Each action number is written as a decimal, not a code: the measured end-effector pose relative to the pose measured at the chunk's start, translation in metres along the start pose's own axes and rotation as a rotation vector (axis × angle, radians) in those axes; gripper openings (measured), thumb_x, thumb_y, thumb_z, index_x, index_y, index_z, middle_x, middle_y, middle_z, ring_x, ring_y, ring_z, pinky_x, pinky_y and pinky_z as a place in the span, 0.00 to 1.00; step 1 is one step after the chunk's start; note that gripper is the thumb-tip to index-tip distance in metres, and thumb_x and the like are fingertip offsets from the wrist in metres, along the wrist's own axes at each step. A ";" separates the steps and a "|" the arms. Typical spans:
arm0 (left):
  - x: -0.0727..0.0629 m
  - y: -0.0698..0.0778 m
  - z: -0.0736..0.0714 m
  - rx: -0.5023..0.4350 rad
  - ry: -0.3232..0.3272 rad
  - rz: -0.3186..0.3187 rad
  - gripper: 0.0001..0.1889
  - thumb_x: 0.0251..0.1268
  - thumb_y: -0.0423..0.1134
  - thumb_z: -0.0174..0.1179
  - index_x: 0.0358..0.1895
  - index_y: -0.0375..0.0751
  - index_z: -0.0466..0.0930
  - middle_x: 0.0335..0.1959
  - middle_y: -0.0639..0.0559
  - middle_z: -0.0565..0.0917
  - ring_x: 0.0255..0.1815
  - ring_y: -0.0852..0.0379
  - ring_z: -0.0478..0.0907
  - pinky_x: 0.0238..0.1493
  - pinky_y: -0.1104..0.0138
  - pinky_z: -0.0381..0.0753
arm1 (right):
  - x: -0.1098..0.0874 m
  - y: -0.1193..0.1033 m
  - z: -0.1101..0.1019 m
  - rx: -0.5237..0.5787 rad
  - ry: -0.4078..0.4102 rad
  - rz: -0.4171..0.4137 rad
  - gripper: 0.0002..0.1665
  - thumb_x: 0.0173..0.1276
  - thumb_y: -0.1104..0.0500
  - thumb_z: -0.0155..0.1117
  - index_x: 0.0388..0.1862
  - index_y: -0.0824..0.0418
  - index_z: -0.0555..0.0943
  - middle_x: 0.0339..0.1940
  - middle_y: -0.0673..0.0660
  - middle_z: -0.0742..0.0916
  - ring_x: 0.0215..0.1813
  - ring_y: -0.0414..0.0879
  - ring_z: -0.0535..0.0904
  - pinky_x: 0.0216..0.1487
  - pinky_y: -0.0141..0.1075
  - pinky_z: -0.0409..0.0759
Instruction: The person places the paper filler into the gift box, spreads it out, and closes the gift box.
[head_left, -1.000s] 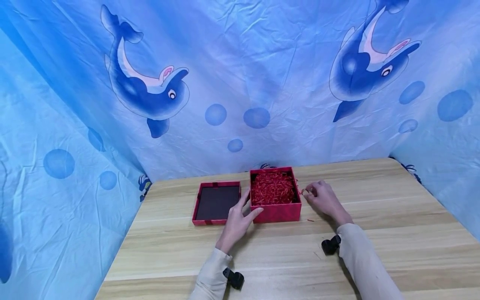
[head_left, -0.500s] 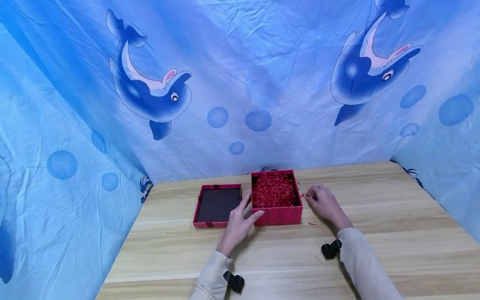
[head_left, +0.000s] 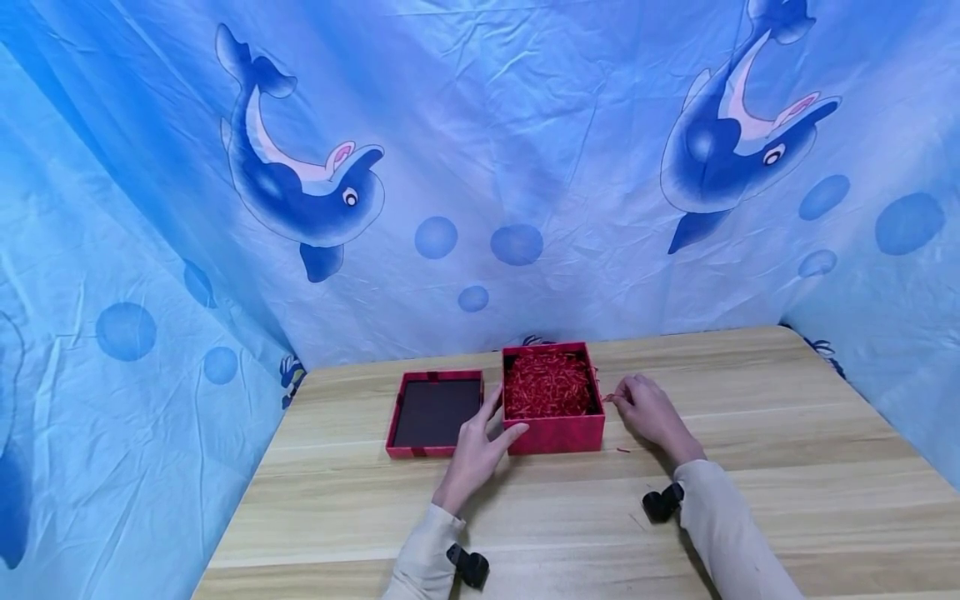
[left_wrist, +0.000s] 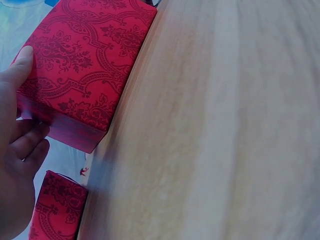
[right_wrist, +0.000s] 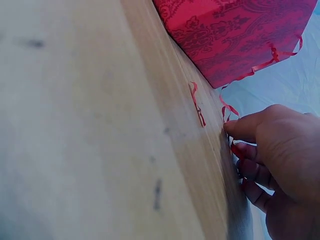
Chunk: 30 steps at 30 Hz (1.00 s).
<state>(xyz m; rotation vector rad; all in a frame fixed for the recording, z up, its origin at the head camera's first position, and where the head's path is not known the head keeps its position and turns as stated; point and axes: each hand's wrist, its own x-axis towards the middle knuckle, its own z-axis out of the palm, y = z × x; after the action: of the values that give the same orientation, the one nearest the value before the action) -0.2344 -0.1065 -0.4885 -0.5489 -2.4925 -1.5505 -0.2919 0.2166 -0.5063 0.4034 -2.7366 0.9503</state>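
A red patterned gift box (head_left: 555, 435) stands on the table, filled with red crinkled paper shreds (head_left: 546, 383). Its lid (head_left: 422, 452) lies inside up to its left, dark inside. My left hand (head_left: 474, 450) rests on the box's near left corner, thumb against the front and fingers along the left side; the left wrist view shows the thumb (left_wrist: 24, 62) on the patterned face. Right of the box, my right hand (head_left: 649, 412) pinches a red paper strand (right_wrist: 235, 145) between thumb and fingers, close to the tabletop. More strands (right_wrist: 260, 66) hang on the box's side.
A loose red shred (head_left: 623, 450) lies on the wooden table (head_left: 570, 525) near my right hand. Thin bits are scattered closer to me. A blue dolphin-print curtain (head_left: 465, 167) hangs behind the table and along both sides.
The head view has tilted up slightly, shifting everything a little downward. My right hand stays beside the box, its fingers shifting slightly on the strand. My left hand stays at the box corner.
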 end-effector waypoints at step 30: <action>0.000 0.000 -0.001 -0.005 0.004 0.019 0.43 0.71 0.53 0.67 0.83 0.45 0.58 0.78 0.44 0.66 0.75 0.42 0.66 0.69 0.47 0.70 | 0.036 -0.096 -0.067 0.447 0.089 -0.108 0.11 0.80 0.59 0.62 0.43 0.67 0.82 0.36 0.63 0.85 0.39 0.59 0.79 0.35 0.34 0.75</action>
<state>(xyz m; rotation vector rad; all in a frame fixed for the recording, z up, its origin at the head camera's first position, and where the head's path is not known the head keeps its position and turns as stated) -0.2347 -0.1069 -0.4882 -0.5683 -2.4737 -1.5493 -0.2873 0.1792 -0.3895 0.5586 -2.3821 1.5090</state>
